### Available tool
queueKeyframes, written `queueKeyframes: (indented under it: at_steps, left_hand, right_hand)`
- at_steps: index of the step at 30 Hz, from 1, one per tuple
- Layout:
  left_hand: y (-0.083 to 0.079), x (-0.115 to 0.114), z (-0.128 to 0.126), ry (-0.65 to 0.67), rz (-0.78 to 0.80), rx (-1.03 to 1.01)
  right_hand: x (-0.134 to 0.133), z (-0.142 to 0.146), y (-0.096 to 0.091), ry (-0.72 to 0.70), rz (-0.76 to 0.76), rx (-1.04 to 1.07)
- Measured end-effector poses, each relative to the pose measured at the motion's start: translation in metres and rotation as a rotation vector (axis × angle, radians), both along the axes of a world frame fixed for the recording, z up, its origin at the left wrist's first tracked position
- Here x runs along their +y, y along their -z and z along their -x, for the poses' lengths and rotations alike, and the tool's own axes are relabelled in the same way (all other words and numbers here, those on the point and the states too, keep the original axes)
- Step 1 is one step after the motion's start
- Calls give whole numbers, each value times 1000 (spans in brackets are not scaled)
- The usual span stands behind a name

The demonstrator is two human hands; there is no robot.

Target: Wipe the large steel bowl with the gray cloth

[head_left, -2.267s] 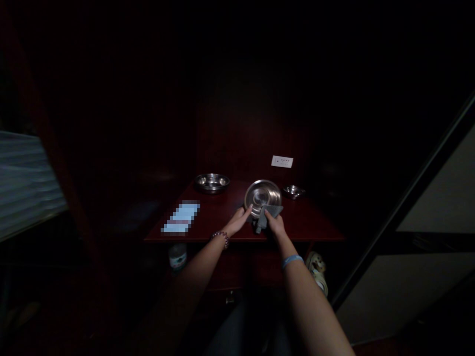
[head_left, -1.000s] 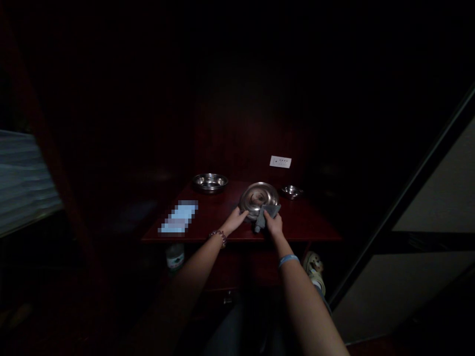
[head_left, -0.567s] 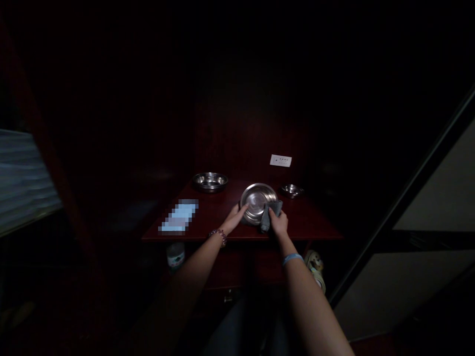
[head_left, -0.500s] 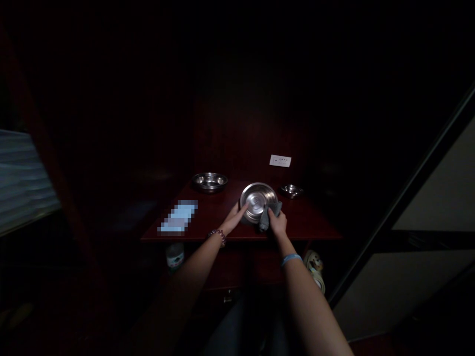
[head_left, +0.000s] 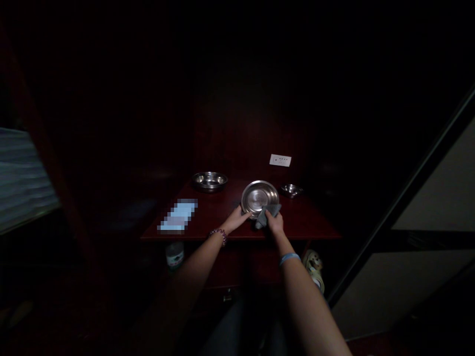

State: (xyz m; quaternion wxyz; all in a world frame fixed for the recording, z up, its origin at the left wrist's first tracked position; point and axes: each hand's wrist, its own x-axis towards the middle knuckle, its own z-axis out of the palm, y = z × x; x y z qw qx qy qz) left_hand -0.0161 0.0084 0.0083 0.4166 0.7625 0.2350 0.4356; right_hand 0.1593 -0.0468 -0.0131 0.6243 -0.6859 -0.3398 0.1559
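A shiny stainless steel bowl [head_left: 258, 195] is tilted toward me above the dark red desk [head_left: 208, 222]. My left hand [head_left: 236, 219] grips its lower left side, thumb on the rim and fingers hidden behind. At the lower right rim, my right hand [head_left: 274, 222] is closed on a grey cloth [head_left: 261, 219], which is folded against the bowl's edge. Two more steel bowls rest on the desk: a wide one [head_left: 210, 182] at the back left and a smaller one [head_left: 291, 191] at the back right.
A pixelated bright rectangle [head_left: 178, 216] lies on the desk's left side. A white socket plate [head_left: 280, 160] is on the back panel. Below the desk are a labelled bottle [head_left: 174, 256] at left and pale shoes [head_left: 313, 267] at right.
The bowl has shifted slightly up and right and turned a little. My left thumb has slid from the bowl's inside toward its lower rim. The cloth has moved slightly left.
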Motion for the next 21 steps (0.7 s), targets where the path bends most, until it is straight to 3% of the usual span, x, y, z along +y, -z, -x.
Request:
queueKeyframes:
  at_steps: [9,17,21]
  left_hand:
    - [4,8,-3,-33,160,-92]
    - [-5,1,6,-104,242,-22]
    - [-6,-2,6,-47,234,-94]
  right_hand:
    - [-4,-6,-1,9,-42,6]
    - [-7,0,-7,6,-14,-46]
    - [-7,2,-8,24,11,-61]
